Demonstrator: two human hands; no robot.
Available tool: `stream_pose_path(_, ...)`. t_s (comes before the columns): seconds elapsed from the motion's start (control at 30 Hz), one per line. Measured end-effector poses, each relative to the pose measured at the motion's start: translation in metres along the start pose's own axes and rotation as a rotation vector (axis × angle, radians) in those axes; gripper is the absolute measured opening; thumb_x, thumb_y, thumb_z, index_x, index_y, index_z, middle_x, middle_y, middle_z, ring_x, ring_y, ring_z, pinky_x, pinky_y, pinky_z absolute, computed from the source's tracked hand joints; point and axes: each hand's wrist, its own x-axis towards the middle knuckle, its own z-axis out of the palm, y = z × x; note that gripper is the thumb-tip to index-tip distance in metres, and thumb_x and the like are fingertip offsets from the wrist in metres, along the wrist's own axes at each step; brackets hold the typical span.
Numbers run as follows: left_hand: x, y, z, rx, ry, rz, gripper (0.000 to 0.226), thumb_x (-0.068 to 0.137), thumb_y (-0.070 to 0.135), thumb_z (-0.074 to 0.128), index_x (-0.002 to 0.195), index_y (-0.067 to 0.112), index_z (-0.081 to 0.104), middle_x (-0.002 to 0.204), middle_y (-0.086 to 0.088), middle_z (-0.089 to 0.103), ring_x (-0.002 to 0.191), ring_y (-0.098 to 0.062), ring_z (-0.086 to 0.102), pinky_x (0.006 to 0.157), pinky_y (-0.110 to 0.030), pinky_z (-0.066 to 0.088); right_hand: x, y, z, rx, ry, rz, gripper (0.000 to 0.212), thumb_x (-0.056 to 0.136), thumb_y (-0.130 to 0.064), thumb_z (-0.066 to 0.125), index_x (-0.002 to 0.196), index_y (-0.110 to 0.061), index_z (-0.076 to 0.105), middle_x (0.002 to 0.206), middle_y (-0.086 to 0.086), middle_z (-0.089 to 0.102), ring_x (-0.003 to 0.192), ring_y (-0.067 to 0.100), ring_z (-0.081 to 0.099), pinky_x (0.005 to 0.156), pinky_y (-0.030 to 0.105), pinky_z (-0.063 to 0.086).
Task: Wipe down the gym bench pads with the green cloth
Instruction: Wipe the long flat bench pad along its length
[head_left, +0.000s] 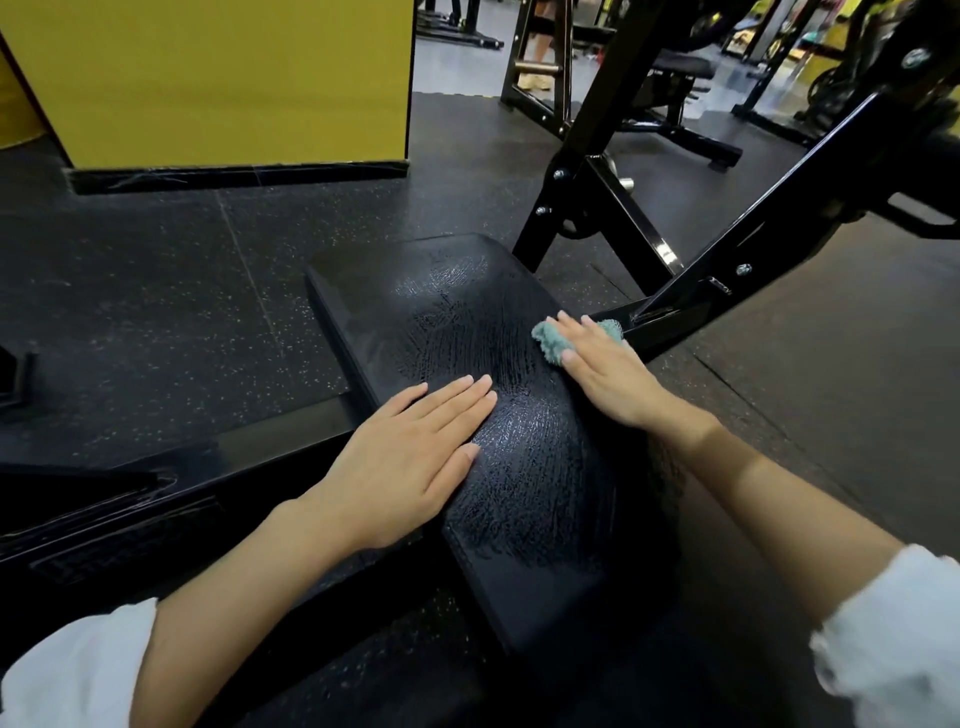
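Cloth (550, 344) is pressed under my flat right hand (609, 375) at the pad's (524, 483) three o'clock edge, left hand (410, 457) flat, bracing: mid-wipe, I'd next sweep toward six.

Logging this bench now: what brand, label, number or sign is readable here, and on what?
Nothing is readable in this view.
Top right, round sticker: too blurred to read.
On the frame bar, small mark: too small to read.
The bench pad and green cloth: no print visible.
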Motion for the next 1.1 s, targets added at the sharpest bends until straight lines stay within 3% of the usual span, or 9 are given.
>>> stream_pose_path(0.23,0.0,-0.002,0.001,-0.014,0.012,0.01,0.066,0.102,0.047,0.001,0.152,0.019,0.033,0.159,0.005,0.027,0.146,-0.01,0.023,0.116,-0.031,0.012,-0.045,-0.015,0.007,0.026,-0.012,-0.008,0.048,0.105,-0.034,0.024,0.152,-0.036,0.011,0.16,-0.017,0.005,0.148,0.007,-0.003,0.119,0.048,-0.002)
stream_pose_path(0.4,0.0,-0.002,0.003,-0.017,0.022,-0.001,0.064,0.101,0.047,0.002,0.152,0.021,0.031,0.159,0.007,0.025,0.147,-0.008,0.02,0.117,-0.03,0.01,-0.126,-0.03,0.024,-0.073,-0.066,-0.098,0.058,0.087,-0.053,0.001,0.144,-0.048,-0.003,0.151,-0.032,-0.015,0.141,-0.007,-0.017,0.119,0.037,-0.006)
stream_pose_path(0.53,0.0,-0.001,0.003,-0.013,0.021,-0.008,0.059,0.101,0.044,0.011,0.152,0.021,0.03,0.159,0.008,0.023,0.147,-0.007,0.019,0.117,-0.031,0.009,-0.172,-0.038,0.033,-0.017,-0.032,-0.176,0.051,0.099,-0.049,0.013,0.15,-0.048,0.009,0.157,-0.031,0.001,0.146,-0.004,-0.006,0.118,0.028,-0.008)
stream_pose_path(0.7,0.001,0.0,0.003,-0.004,0.016,-0.003,0.059,0.1,0.042,0.014,0.151,0.019,0.033,0.159,0.006,0.026,0.147,-0.009,0.021,0.116,-0.032,0.011,-0.129,-0.03,0.028,-0.02,-0.03,-0.116,0.053,0.089,-0.052,0.004,0.143,-0.052,0.006,0.152,-0.035,-0.004,0.141,-0.012,-0.012,0.119,0.032,-0.005)
stream_pose_path(0.83,0.0,-0.001,0.003,-0.002,0.018,-0.006,0.06,0.1,0.043,0.013,0.152,0.019,0.031,0.159,0.006,0.024,0.147,-0.008,0.019,0.117,-0.031,0.008,-0.075,-0.015,0.019,0.046,-0.003,-0.037,0.044,0.1,-0.046,0.016,0.143,-0.049,0.009,0.15,-0.032,0.001,0.141,-0.007,-0.007,0.119,0.042,-0.002)
stream_pose_path(0.97,0.001,-0.001,0.003,0.002,0.022,-0.007,0.061,0.099,0.043,0.012,0.152,0.019,0.031,0.159,0.007,0.023,0.147,-0.008,0.019,0.117,-0.031,0.008,-0.045,-0.011,0.012,0.031,0.009,0.049,0.048,0.105,-0.033,0.026,0.151,-0.039,0.015,0.16,-0.017,0.009,0.148,0.006,0.0,0.12,0.048,-0.001)
stream_pose_path(1.1,0.001,-0.001,0.002,0.019,0.024,-0.003,0.059,0.1,0.041,0.016,0.15,0.017,0.035,0.157,0.004,0.029,0.145,-0.011,0.026,0.115,-0.031,0.011,-0.067,-0.007,0.015,0.069,0.007,0.061,0.046,0.105,-0.036,0.022,0.149,-0.042,0.013,0.156,-0.025,0.005,0.145,0.0,-0.003,0.118,0.044,-0.005)
